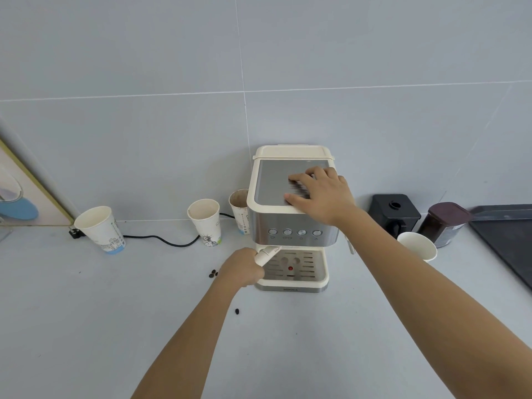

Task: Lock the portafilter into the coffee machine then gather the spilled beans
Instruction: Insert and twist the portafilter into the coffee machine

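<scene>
A cream and steel coffee machine (pixel 293 226) stands against the wall on a grey counter. My left hand (pixel 243 266) grips the cream handle of the portafilter (pixel 266 254), which reaches under the machine's front above the drip tray (pixel 293 272); the filter head is hidden. Flat on the machine's top lies my right hand (pixel 319 191), fingers spread, holding nothing. Dark spilled beans lie on the counter: a pair (pixel 213 273) left of my left hand and one (pixel 237 311) nearer to me.
Paper cups stand at the left (pixel 100 228), centre-left (pixel 205 221), behind the machine (pixel 239 210) and right (pixel 417 246). A black cable (pixel 161 240) runs along the wall. A black box (pixel 394 213), a dark jar (pixel 444 223) and a black tray (pixel 506 237) sit at right.
</scene>
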